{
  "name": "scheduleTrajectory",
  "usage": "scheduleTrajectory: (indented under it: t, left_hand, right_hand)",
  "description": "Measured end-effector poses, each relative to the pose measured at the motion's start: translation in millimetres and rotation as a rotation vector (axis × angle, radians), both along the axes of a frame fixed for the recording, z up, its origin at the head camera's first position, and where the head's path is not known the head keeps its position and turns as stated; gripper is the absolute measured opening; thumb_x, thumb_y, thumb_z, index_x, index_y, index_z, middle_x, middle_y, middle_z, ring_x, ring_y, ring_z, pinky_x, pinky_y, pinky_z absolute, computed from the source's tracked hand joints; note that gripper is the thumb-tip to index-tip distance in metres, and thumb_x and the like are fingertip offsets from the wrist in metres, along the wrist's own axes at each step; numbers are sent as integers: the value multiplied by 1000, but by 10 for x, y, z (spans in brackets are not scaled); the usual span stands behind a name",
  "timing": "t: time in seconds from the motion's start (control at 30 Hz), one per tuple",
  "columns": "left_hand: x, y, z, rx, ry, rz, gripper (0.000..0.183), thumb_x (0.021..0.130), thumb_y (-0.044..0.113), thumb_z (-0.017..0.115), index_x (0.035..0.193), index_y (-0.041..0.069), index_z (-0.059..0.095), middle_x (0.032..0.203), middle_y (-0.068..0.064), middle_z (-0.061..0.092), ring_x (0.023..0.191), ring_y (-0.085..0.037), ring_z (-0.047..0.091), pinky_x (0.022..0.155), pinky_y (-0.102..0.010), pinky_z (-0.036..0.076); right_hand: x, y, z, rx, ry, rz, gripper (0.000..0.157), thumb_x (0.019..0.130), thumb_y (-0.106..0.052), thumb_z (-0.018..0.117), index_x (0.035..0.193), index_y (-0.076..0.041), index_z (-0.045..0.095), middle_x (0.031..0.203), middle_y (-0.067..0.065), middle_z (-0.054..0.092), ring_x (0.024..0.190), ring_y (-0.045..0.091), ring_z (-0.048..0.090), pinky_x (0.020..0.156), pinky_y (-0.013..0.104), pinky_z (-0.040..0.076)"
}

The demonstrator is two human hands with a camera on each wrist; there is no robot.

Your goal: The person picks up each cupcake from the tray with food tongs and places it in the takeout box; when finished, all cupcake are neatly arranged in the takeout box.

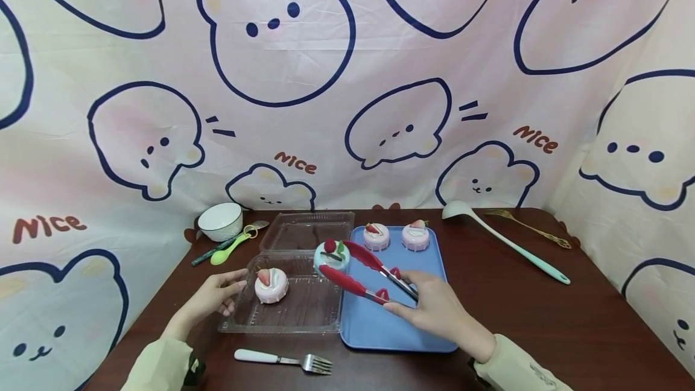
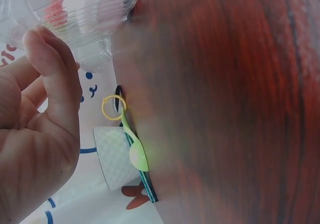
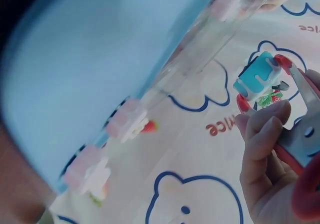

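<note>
My right hand (image 1: 437, 309) grips metal tongs (image 1: 355, 285) with red tips. Between the tips is a small blue cake (image 3: 259, 75) topped with a red berry and green leaf, raised over the right side of a clear plastic container (image 1: 304, 326). My left hand (image 1: 214, 297) is at the container's left wall, its fingertips at the edge; a firm hold cannot be made out. Inside the container sits a pink cake (image 1: 272, 286) with a strawberry piece. On the blue tray (image 1: 391, 330) are two more pink cakes, one left (image 1: 376, 238) and one right (image 1: 415, 238).
The container's lid (image 1: 309, 231) lies folded back behind it. A white bowl (image 1: 220, 222), green measuring spoon (image 1: 224, 254) and dark-handled utensil (image 1: 203, 257) are at back left. A fork (image 1: 293, 361) lies in front. Rightward are a ladle (image 1: 510, 243) and golden fork (image 1: 529, 225).
</note>
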State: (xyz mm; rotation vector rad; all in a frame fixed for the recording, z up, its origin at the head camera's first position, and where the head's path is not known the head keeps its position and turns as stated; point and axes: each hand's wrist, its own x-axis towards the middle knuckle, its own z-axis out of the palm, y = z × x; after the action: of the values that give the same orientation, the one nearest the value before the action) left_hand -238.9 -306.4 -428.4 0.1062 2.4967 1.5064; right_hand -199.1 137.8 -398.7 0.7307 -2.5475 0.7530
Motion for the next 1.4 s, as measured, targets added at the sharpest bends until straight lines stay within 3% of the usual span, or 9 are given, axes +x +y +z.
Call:
scheduleTrajectory:
  t: [0.23,0.47,0.57,0.8,1.17,1.4]
  left_hand:
    - [-11,-12,-9,12,1,-2,56,93,24,51,136,-7,32,99,-19,53,51,-13,51,49,-29,49]
    - [-12,-15,-14,9,-1,-3,56,93,24,51,136,-7,32,100,-20,53,52,-14,51,49,-29,49]
    - [-10,-16,-9,4,-1,-4,56,93,24,51,136,-7,32,98,-20,53,52,-14,51,49,-29,49]
    - [-3,6,13,-8,-3,8,55,93,23,51,136,-7,32,95,-18,54,52,-15,51,49,-29,49]
    - [3,0,11,-2,-7,9,56,93,23,51,137,-7,32,95,-18,55,52,-15,51,50,-29,49]
    - [-1,-1,22,34,-26,-15,55,94,21,49,137,-8,29,79,-11,50,50,-13,50,49,-27,48]
  right_hand:
    - [-34,-257,-6,2,14,80,56,73,-58,64,102,-10,65,79,-10,59,59,2,42,49,18,33]
    - [-57,-399,-67,-14,-107,182,52,75,-57,62,99,-11,64,63,-11,45,54,3,38,45,17,30]
    - [-66,-444,-100,-14,-155,212,52,76,-56,62,100,-10,64,62,-7,48,53,3,38,44,17,30]
    - [-75,-552,-160,21,-197,254,54,77,-56,61,101,-8,63,60,0,49,50,2,34,43,17,25]
    - [-115,-719,-168,54,-214,281,54,78,-55,62,100,-6,64,56,-9,36,48,2,30,41,19,21]
    - [-170,-782,-126,108,-246,309,46,77,-53,63,94,-10,64,56,-9,36,47,3,30,40,19,21]
